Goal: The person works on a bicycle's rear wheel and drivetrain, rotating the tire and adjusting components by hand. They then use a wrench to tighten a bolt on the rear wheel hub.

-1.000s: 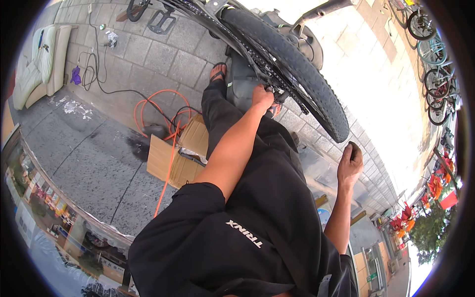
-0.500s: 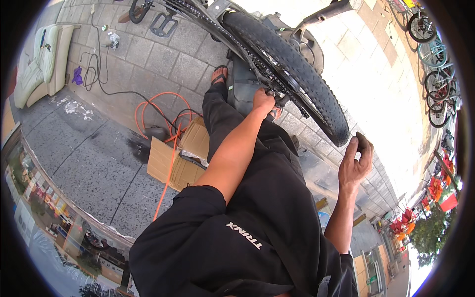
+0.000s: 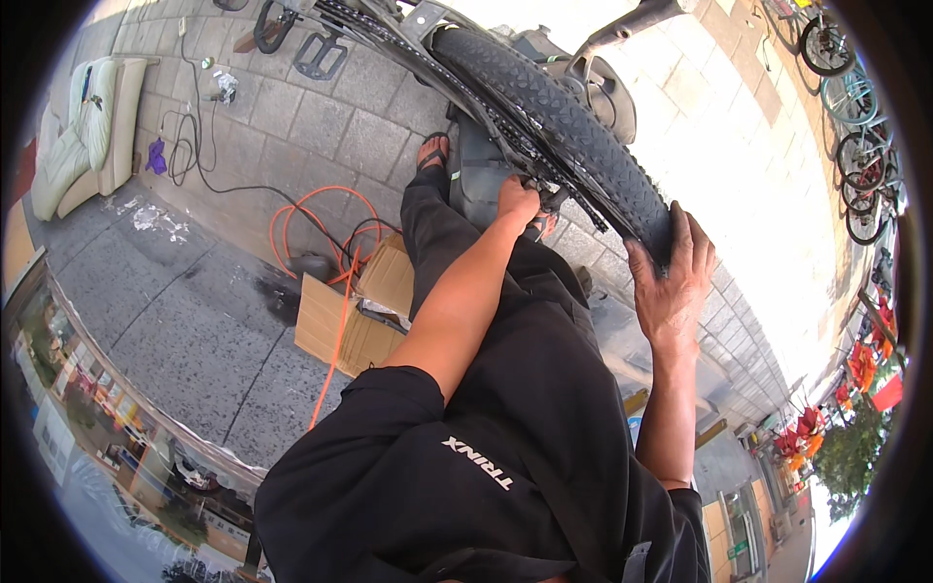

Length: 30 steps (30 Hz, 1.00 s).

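Note:
A bicycle wheel with a black knobby tire [image 3: 573,109] runs slantwise across the upper middle, part of a bicycle that continues past the top edge. My right hand [image 3: 673,291] is on the tire's near end, thumb on one side and fingers on the other. Close to the wheel's hub, my left hand [image 3: 518,198] is closed beside the chain and the dark gear parts [image 3: 552,194]. What its fingers hold is hidden. A black pedal [image 3: 319,55] shows at the upper left of the bicycle.
An opened cardboard box [image 3: 335,325] lies left of my legs, with an orange hose [image 3: 326,189] coiled behind it. A dark cable trails across the paving. A pale worn armchair [image 3: 92,136] stands far left. Several parked bicycles [image 3: 860,160] line the far right.
My right hand has moved left and up from beside the tire, and now grips its near end. The left hand stays at the hub.

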Tool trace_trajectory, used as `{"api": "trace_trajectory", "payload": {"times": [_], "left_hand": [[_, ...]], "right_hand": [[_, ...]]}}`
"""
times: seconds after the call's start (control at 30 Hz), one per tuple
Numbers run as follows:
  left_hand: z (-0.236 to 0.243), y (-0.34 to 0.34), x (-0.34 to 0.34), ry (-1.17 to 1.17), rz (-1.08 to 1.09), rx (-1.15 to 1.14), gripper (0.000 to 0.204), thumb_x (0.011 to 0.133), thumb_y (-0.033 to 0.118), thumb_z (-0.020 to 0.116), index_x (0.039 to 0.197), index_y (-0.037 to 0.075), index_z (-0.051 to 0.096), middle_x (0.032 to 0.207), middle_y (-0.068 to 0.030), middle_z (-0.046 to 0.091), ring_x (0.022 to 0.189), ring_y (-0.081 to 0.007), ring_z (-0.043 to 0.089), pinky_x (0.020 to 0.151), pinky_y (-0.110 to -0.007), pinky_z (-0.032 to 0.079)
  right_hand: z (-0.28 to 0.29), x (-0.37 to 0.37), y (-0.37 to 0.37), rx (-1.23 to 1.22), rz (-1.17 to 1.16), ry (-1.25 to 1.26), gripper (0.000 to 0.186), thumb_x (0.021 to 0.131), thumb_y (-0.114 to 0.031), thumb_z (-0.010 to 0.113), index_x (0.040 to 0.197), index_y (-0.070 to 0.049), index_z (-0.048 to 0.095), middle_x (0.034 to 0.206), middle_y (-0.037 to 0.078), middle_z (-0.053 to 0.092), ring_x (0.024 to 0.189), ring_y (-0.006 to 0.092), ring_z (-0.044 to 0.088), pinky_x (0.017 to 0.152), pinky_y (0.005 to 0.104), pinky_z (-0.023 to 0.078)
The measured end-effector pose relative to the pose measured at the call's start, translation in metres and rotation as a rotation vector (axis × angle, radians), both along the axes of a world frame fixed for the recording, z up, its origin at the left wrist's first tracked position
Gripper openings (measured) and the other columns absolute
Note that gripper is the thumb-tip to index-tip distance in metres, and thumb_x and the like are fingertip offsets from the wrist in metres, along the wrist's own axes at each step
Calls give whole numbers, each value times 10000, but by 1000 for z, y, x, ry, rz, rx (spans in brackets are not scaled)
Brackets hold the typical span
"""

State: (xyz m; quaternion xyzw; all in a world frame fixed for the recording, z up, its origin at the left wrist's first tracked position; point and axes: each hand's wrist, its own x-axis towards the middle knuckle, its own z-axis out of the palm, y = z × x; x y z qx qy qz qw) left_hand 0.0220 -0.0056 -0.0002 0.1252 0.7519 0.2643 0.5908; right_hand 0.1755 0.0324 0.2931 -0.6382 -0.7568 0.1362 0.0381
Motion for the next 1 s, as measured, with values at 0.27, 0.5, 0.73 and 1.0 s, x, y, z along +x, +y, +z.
{"api": "trace_trajectory", "payload": {"times": [0.27,0.5,0.73,1.0], "left_hand": [[3,3,2,39,-37,-22,247,953,95,619,1134,-62,677,1080,-253,732,1029,-366,703,883,-415,513],[-43,-11,8,19,14,23,276,854,108,612,1074,-47,674,1016,-293,718,1027,-447,693,860,-475,537],[-32,-9,11,17,-82,53,322,821,140,635,1109,5,689,1108,-237,727,1070,-423,689,895,-485,554],[-21,1,12,25,-32,7,317,830,210,722,1065,-3,731,1131,-221,734,1092,-400,706,900,-489,586]], "right_hand": [[-19,35,-17,23,-19,36,648,889,-210,806,1448,-26,534,1343,220,583,1209,413,552,1047,502,445],[-31,59,-24,-57,-34,14,621,938,-219,758,1440,42,501,1372,262,539,1256,434,542,1071,516,440],[-36,79,-26,7,111,4,617,1016,-369,675,1399,88,516,1296,284,564,1196,430,584,1000,505,478],[-41,88,-18,62,168,-46,635,1019,-426,662,1335,114,550,1206,269,592,1071,414,619,900,499,511]]}}
